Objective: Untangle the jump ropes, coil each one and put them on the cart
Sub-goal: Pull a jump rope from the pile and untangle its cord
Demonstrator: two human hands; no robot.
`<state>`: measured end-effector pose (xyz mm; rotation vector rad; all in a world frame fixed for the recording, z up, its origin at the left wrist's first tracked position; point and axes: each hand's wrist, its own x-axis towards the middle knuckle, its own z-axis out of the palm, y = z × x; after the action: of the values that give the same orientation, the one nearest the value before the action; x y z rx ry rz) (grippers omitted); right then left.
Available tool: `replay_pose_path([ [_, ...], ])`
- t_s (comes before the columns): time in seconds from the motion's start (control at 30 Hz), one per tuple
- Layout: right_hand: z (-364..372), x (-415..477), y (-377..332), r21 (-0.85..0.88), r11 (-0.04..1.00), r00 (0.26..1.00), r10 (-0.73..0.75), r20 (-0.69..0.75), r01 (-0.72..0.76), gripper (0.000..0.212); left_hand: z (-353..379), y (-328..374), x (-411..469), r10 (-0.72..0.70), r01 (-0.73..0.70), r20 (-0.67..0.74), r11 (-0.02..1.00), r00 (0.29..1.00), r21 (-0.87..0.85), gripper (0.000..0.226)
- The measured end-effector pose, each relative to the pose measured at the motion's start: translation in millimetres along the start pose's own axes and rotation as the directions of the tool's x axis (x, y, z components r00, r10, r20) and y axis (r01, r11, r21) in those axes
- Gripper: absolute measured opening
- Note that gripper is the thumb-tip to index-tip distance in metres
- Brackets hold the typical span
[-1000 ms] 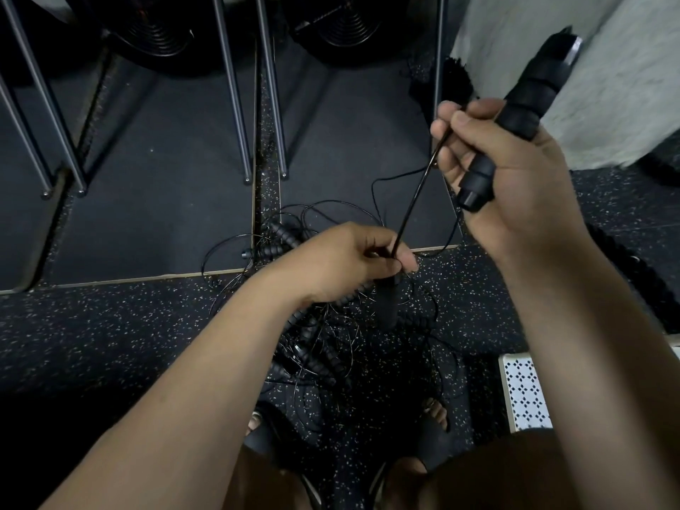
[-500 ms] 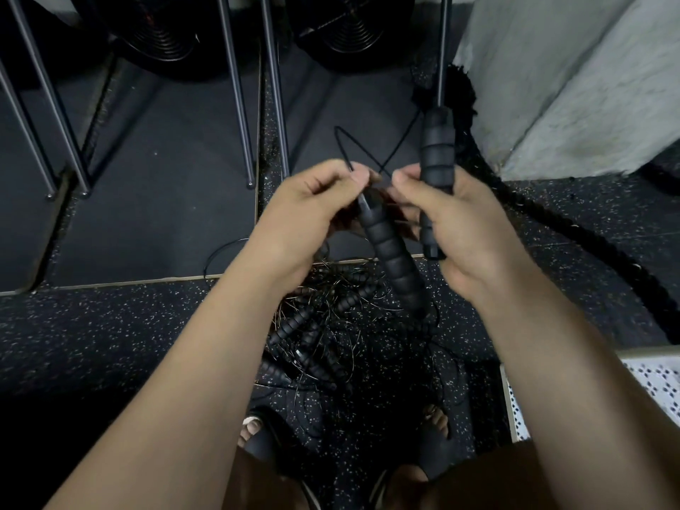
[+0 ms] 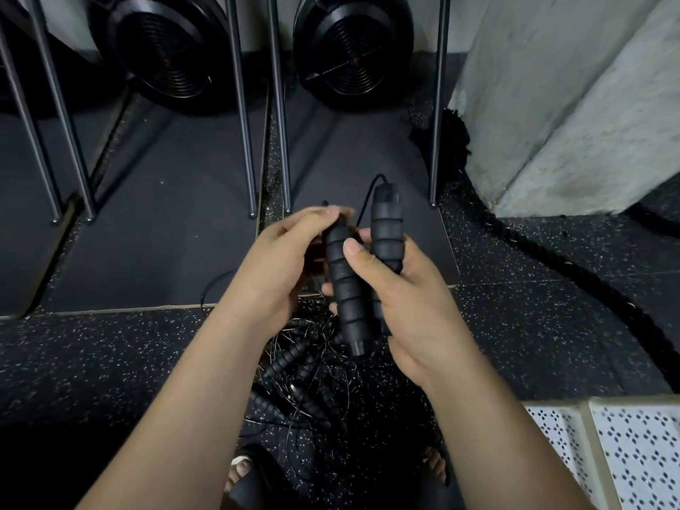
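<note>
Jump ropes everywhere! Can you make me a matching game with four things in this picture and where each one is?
Things:
1. foam handles
2. tangled rope pile
3. thick black rope
4. white dotted panel

Places:
A. bottom right corner of the picture
B. on the speckled floor, near the feet
C. gripped by the left hand and the right hand
D. curving over the floor past the grey wall

Pairs: 1-C, 2-B, 3-D, 4-A
</note>
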<state>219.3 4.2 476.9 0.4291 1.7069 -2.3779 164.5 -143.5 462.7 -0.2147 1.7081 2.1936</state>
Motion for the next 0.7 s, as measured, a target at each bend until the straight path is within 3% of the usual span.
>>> replay_pose_path([
  [0.17,-2.8,3.4,-4.5,-0.038,0.998,0.999,-0.047,0.023,0.047,0.031,-2.3,-1.5,-2.7,0.043,-0.044,0.029,0.998,0.999,0.037,0.031],
  [0.33,-11.6,12.5,1.7,-0.391,0.882,0.962,-0.272,0.031,0.262,0.034,-4.6,6.3,-4.3,0.123,-0.123,-0.007,0.992,0.992,0.019,0.028],
  [0.57,-8.1,13.5,4.3,-0.414,0.849,0.939,-0.34,0.044,0.327,0.027,-6.8,12.0,-9.4,0.159,-0.16,0.018,0.987,0.987,0.016,0.025],
  [0.7,-8.1,11.2,2.8,-0.362,0.884,0.954,-0.291,0.067,0.295,0.028,-8.2,12.3,-10.0,0.168,-0.168,0.041,0.986,0.985,-0.008,0.027],
])
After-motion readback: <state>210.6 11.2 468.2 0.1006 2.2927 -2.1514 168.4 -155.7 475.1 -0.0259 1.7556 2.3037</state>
